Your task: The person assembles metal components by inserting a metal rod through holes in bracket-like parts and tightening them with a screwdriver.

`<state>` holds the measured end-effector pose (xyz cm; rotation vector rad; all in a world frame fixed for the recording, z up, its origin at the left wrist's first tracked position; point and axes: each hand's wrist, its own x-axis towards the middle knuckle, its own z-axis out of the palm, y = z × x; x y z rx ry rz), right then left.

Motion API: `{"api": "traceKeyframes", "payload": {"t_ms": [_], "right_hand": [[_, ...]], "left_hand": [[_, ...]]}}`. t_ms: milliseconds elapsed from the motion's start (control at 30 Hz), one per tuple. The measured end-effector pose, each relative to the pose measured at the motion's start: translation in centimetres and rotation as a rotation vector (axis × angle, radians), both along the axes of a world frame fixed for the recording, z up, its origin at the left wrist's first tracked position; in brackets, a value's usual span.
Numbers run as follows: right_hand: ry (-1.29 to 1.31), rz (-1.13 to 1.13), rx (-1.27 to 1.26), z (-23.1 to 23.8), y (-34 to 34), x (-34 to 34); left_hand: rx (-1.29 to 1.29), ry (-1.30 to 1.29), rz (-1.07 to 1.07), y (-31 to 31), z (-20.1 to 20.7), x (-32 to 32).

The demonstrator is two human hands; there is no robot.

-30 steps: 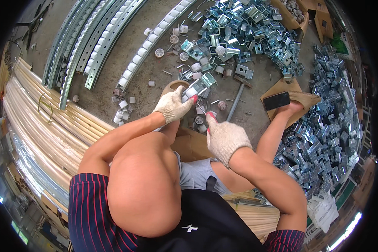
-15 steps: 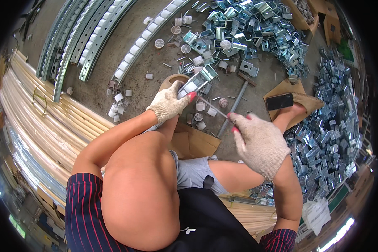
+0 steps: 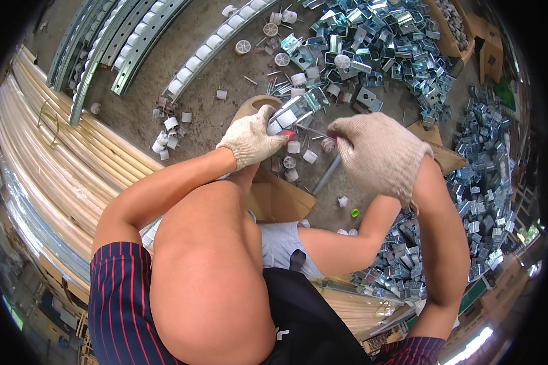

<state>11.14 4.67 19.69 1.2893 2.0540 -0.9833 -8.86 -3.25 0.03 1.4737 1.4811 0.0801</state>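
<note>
My left hand [image 3: 256, 139], in a cream knit glove with a red fingertip showing, is closed around a short metal roller track [image 3: 307, 104] with white rollers [image 3: 281, 123] in its channel. My right hand [image 3: 380, 152], in a similar glove, pinches a thin metal rod [image 3: 311, 130]. The rod's far end reaches the side of the track beside my left thumb; whether it enters a hole I cannot tell. Beneath my right hand lies a grey pipe handle [image 3: 327, 176], its upper end hidden by the glove.
Metal brackets are heaped at the far right [image 3: 377, 42] and right [image 3: 484, 164]. Long roller tracks [image 3: 210, 47] lie at the far left, and wrapped pale pipes [image 3: 61, 164] at the left. Loose white rollers [image 3: 170, 135], pins and a cardboard sheet [image 3: 280, 198] lie around my feet.
My right hand has moved away from me and closer to the track, its fingers more curled, with less of the rod showing. My left hand keeps its hold. A small green ring is now uncovered.
</note>
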Motion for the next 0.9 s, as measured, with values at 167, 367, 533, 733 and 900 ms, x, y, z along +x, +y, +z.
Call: {"api": "traceKeyframes", "payload": {"t_ms": [167,367,533,733,900], "right_hand": [[-0.116,0.273,-0.219,-0.9,3.1,-3.1],[-0.27,0.363,-0.272,-0.7,4.1,-5.3],[-0.287,0.38,-0.289,-1.3,4.5,-6.6],[-0.33,0.258,-0.229,-1.0,2.5,-6.2],[-0.265,0.059,-0.123,-1.6,-0.4,-3.9]], "left_hand": [[0.001,-0.013,0.032,0.1,0.7,-0.4],[-0.017,-0.005,-0.022,0.7,0.0,0.9],[-0.039,-0.004,0.004,0.5,0.6,0.2],[-0.025,-0.006,-0.026,0.5,0.3,0.7],[-0.027,0.033,-0.04,0.6,0.0,0.1]]}}
